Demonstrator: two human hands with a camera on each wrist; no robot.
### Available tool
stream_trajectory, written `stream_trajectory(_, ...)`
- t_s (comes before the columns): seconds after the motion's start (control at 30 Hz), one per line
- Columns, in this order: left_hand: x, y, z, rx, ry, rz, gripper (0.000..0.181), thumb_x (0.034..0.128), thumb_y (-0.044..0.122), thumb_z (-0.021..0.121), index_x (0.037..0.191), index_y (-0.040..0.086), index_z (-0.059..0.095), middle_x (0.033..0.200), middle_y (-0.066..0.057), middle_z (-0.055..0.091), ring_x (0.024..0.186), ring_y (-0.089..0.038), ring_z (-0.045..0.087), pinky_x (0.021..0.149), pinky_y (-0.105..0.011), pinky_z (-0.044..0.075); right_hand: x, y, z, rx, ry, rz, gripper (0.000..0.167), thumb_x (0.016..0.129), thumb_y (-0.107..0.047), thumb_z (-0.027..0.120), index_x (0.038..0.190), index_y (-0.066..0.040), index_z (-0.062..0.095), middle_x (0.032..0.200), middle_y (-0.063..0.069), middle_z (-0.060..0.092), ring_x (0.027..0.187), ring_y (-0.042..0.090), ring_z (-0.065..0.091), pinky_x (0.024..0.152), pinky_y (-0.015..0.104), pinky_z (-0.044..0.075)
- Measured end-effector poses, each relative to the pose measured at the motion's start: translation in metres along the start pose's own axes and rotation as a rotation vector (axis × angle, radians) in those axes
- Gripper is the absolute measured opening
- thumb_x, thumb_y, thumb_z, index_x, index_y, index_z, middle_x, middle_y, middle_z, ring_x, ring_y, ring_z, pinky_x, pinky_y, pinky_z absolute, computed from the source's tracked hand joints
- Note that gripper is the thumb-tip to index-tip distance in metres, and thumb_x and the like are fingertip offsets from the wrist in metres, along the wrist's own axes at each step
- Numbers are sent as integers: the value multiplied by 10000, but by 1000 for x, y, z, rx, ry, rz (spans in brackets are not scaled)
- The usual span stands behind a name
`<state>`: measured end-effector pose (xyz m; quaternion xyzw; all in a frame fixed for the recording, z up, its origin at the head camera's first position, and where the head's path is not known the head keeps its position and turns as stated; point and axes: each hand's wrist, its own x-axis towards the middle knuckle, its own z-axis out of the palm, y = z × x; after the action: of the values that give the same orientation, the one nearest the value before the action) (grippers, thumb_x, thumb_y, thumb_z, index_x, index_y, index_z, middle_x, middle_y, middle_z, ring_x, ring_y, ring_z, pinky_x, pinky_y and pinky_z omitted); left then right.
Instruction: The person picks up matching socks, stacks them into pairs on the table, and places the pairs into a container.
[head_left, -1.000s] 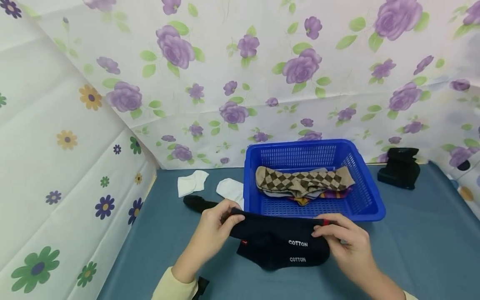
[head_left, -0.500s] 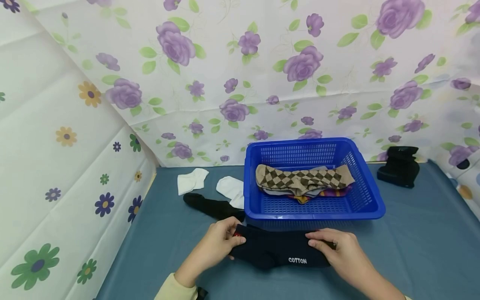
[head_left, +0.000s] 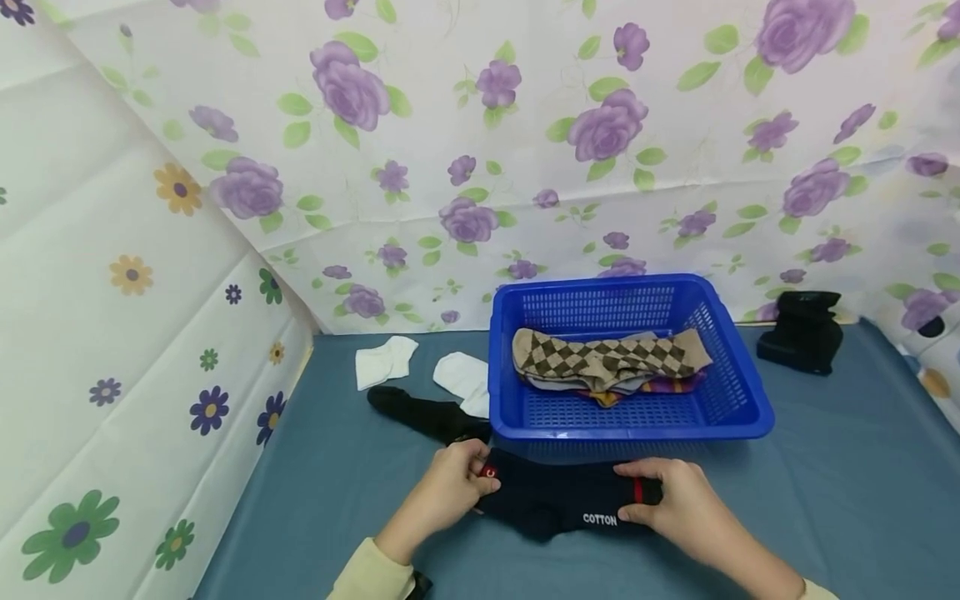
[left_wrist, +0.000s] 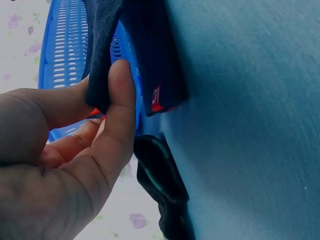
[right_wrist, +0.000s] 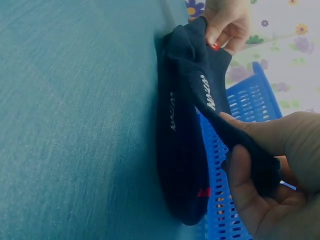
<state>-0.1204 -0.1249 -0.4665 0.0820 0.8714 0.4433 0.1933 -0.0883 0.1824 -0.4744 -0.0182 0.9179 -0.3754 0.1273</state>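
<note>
A navy sock (head_left: 555, 487) lettered COTTON is stretched between both hands in front of the basket. My left hand (head_left: 446, 496) pinches its cuff end, beside a small red label. At the other end, my right hand (head_left: 686, 504) grips the toe between thumb and fingers, near a red stripe. Under the held sock lies a matching navy sock (right_wrist: 180, 155) on the table, best seen in the right wrist view. That lower sock's red-labelled cuff also shows in the left wrist view, apart from the left hand's fingers.
Just behind the hands stands a blue basket (head_left: 630, 433) with a checkered brown sock (head_left: 600, 358) atop other socks. Left of it lie a black sock (head_left: 416, 412) and white socks (head_left: 386, 362). A black folded item (head_left: 802, 337) sits at the back right.
The held sock has come down toward the table over its match, which it now mostly covers in the head view. The right hand has changed its hold on the toe, baring the red stripe.
</note>
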Motion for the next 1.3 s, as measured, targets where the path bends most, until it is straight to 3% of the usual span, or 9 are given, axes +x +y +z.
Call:
stream_trajectory(0.1, 1, -1, 1, -19, 8, -23, 311, 815, 58, 700, 1078, -47, 573, 756, -73, 549, 562, -175, 622, 475, -293, 526, 4, 1, 3, -9, 0, -1, 462, 577, -243, 879, 1009, -248, 714, 1073, -31, 694, 986, 104, 612, 665, 274, 463)
stream_trajectory(0.23, 2, -3, 3, -11, 26, -45, 319, 805, 74, 716, 1068, -43, 578, 764, -70, 569, 552, -179, 621, 461, -280, 517, 7, 4, 6, -29, 9, -12, 466, 600, -227, 870, 1036, -238, 704, 1102, -23, 685, 1088, 170, 603, 740, 335, 503)
stream_trajectory(0.5, 5, -5, 6, 47, 55, -45, 307, 802, 90, 724, 1051, -28, 588, 763, -61, 566, 531, -161, 616, 446, -253, 494, 13, 11, 10, -68, 12, -40, 474, 650, -206, 847, 1090, -236, 673, 1159, -17, 657, 1160, 223, 572, 905, 474, 476)
stream_trajectory(0.87, 10, -10, 12, 209, 83, -24, 258, 807, 150, 728, 1011, 33, 620, 708, 13, 560, 581, -97, 508, 505, -250, 425, 12, 15, 13, -92, -42, -33, 444, 684, -206, 827, 1095, -232, 661, 1173, 4, 642, 1155, 236, 563, 917, 500, 455)
stream_trajectory(1.3, 10, -7, 14, 255, 144, 16, 258, 773, 131, 757, 991, 38, 654, 749, 31, 617, 644, -58, 529, 579, -222, 454, 10, 16, 13, -168, 41, -79, 324, 728, -175, 795, 1023, -239, 677, 1034, -28, 666, 1005, 170, 622, 805, 411, 515)
